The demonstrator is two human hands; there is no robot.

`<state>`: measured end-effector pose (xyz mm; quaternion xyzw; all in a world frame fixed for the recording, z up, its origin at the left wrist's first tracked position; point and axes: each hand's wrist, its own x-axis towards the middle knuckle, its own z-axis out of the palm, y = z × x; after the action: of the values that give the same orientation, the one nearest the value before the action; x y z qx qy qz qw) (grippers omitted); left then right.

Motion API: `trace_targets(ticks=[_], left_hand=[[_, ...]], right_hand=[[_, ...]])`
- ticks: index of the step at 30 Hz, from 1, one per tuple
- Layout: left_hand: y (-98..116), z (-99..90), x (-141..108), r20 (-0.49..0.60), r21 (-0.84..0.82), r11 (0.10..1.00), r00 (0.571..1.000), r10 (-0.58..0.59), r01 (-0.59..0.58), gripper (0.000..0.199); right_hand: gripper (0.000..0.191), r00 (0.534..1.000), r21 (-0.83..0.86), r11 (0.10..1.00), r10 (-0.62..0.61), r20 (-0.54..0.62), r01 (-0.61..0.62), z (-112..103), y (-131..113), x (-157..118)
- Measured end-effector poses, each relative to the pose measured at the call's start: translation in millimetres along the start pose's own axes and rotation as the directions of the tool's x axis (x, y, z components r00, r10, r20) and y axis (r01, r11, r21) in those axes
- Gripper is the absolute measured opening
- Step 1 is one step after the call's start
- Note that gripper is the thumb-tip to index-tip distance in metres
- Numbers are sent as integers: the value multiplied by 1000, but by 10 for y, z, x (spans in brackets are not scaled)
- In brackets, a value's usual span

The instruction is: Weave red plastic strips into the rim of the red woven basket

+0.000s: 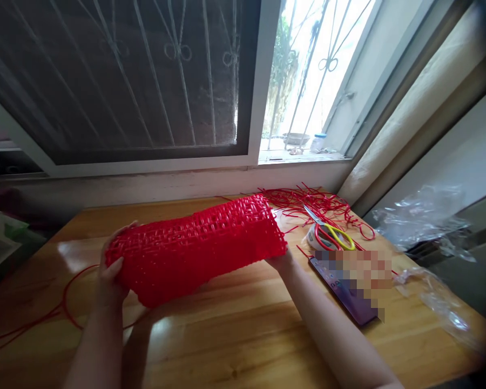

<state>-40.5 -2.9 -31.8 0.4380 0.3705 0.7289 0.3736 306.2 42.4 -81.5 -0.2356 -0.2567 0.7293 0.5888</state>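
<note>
A red woven mesh piece (194, 248) spans the space between my hands, raised over the table and slightly curved. Its upper part shows thick glossy cord woven in rows; the lower part looks flatter, with small holes. My left hand (114, 270) is closed on its left end, thumb on the near face and fingers round the edge. At the lower right corner, my right hand (279, 259) supports it from behind; most of its fingers are hidden by the mesh. A loose red cord (65, 294) curves on the table beside my left hand.
On the wooden table (235, 346), a tangle of red cords (308, 202) lies at the back right. Scissors (334, 235) with red and yellow handles rest on a white roll (316, 240). Nearer are a phone (348, 297) and clear plastic wrap (441, 302). A barred window stands behind.
</note>
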Motion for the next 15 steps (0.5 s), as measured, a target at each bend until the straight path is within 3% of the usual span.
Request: trace_targets(ticks=[2,5,8,10,12,15], left_hand=[[-7,-10,30,-13,104,994,999,46,-44,65],[-152,-2,62,-149,269,961,984,101,-58,63],[-326,78,49,-348,343,939,932,101,26,58],[-375,161,13,-397,375,923,915,73,89,56],[-371,241,-32,-429,360,922,903,26,144,53],[-366,317,-90,-456,148,966,881,-123,212,50]], right_hand=[[12,999,-11,1000,8,-45,-9,-39,74,-6],[15,997,-16,1000,21,-74,-22,-25,168,-3],[22,995,-18,999,-50,-91,49,40,237,-8],[23,997,-59,998,-21,-77,17,60,272,-20],[23,995,-127,988,88,-40,-92,46,298,-34],[22,975,-225,950,221,-5,-216,-9,336,-41]])
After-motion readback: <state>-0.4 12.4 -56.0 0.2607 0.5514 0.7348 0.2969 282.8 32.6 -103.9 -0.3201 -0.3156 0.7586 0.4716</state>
